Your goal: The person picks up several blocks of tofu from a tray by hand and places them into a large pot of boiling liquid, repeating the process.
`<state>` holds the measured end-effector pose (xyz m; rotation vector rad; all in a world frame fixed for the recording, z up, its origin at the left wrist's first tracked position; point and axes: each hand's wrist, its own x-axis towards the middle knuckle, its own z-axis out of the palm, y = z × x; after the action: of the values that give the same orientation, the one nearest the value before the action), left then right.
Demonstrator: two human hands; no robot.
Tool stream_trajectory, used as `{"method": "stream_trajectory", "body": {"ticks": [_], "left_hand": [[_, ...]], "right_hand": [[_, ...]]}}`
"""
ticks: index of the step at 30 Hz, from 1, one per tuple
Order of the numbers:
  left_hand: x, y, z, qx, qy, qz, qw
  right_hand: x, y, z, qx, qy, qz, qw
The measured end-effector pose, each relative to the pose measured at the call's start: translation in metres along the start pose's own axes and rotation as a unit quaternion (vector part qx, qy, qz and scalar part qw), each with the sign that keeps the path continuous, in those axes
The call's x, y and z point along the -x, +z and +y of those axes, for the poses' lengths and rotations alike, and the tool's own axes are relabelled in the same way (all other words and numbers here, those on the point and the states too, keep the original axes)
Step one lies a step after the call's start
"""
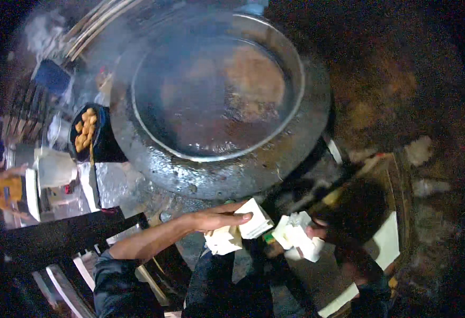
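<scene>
White box (pixel 253 221) gripped by the left hand (pixel 219 218); white pieces (pixel 297 236) at the right hand (pixel 318 231); brown liquid (pixel 206 114) beyond both grips; golden-brown lumps (pixel 86 130) far left of the grip.

Rustic kitchen (huge steamy pot (pixel 292 66))
</scene>
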<state>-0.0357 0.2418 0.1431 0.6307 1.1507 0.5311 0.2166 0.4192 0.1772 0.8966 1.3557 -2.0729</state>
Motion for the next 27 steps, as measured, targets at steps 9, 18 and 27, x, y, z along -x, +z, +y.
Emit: {"method": "stream_trajectory", "body": {"ticks": [9, 18, 27], "left_hand": [[-0.078, -0.212, -0.025, -0.341, 0.098, 0.184, 0.916], [-0.187, -0.286, -0.115, -0.431, 0.085, 0.269, 0.857], [-0.065, -0.088, -0.044, -0.462, 0.131, 0.319, 0.817]], "right_hand": [[-0.281, -0.041, -0.132, 0.547, -0.177, -0.093, 0.813], [-0.414, -0.065, -0.106, 0.677, -0.083, -0.011, 0.731], [-0.224, -0.009, -0.086, 0.681, -0.203, 0.076, 0.699]]}}
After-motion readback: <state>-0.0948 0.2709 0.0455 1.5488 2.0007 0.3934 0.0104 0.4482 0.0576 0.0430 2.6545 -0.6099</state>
